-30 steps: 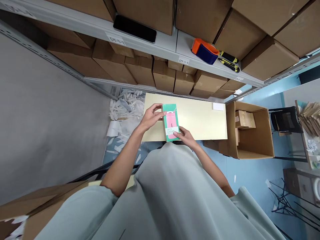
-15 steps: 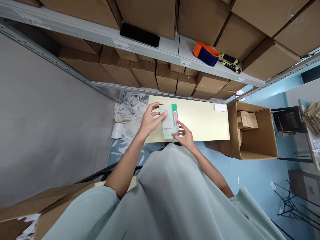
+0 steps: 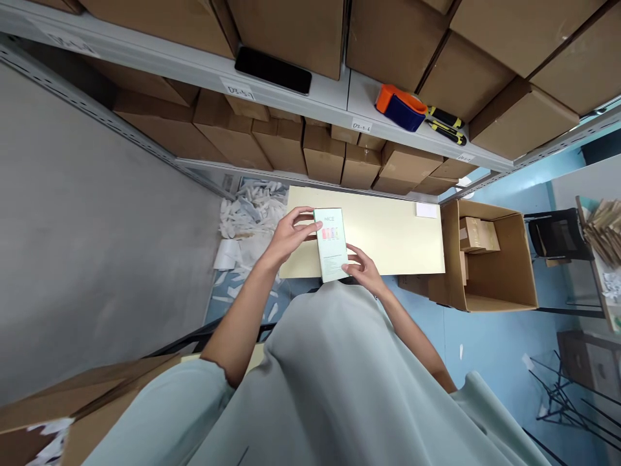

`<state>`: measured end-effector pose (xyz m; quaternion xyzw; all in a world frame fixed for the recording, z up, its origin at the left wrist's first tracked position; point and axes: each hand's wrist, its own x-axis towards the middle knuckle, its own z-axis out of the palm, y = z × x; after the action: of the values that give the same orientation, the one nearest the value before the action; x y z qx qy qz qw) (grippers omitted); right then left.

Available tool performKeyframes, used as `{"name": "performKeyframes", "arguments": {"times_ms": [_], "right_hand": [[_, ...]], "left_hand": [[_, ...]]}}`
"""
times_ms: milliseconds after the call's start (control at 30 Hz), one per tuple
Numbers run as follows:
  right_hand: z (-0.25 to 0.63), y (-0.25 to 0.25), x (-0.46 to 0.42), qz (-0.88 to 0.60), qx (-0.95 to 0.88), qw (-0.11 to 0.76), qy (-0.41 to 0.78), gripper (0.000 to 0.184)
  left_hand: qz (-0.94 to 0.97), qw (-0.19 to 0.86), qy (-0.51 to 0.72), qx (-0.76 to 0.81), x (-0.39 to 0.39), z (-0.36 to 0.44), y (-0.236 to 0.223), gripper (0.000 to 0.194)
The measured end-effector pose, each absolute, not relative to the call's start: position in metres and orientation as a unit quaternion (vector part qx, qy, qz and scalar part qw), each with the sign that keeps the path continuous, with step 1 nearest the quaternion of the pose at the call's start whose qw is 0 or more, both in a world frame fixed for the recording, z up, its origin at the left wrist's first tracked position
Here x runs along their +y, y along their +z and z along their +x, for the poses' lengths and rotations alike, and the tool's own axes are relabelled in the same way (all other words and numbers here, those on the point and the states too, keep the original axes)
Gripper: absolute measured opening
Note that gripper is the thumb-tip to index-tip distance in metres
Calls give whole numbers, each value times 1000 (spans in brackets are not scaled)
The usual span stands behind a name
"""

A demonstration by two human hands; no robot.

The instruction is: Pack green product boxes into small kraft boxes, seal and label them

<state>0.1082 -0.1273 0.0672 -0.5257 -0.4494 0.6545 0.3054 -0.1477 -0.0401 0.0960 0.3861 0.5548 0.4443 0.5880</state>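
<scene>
A slim pale-green product box (image 3: 332, 249) is held up in front of my body, over the near edge of a cream tabletop (image 3: 392, 239). Its face towards me carries a row of small coloured pictures and lines of print. My left hand (image 3: 292, 234) grips the upper left edge, thumb on the face and fingers behind. At the lower right edge, my right hand (image 3: 363, 268) holds it with the thumb in front; part of its fingers is hidden behind the box.
A white card-like item (image 3: 425, 210) lies at the tabletop's far right. An open carton (image 3: 502, 272) with smaller boxes stands to the right. Above, a shelf (image 3: 325, 97) bears cartons, a black phone (image 3: 273, 69), an orange-blue tape dispenser (image 3: 400, 108) and cutters (image 3: 445, 125). Paper scraps (image 3: 255, 207) lie left.
The box has been turned in my hands: its green and pink side has gone from view and the face with coloured pictures now shows. Both hands have come slightly lower with it.
</scene>
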Motion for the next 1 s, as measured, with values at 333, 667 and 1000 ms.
{"name": "performKeyframes", "arguments": {"times_ms": [333, 667, 1000], "right_hand": [[75, 93, -111, -629, -635, 206, 399, 89], [93, 87, -99, -568, -461, 350, 586, 87], [90, 75, -89, -541, -427, 357, 631, 96]], "left_hand": [[465, 413, 428, 655, -47, -131, 87, 57], [350, 632, 426, 544, -71, -141, 89, 93], [255, 738, 345, 521, -107, -126, 86, 85]]}}
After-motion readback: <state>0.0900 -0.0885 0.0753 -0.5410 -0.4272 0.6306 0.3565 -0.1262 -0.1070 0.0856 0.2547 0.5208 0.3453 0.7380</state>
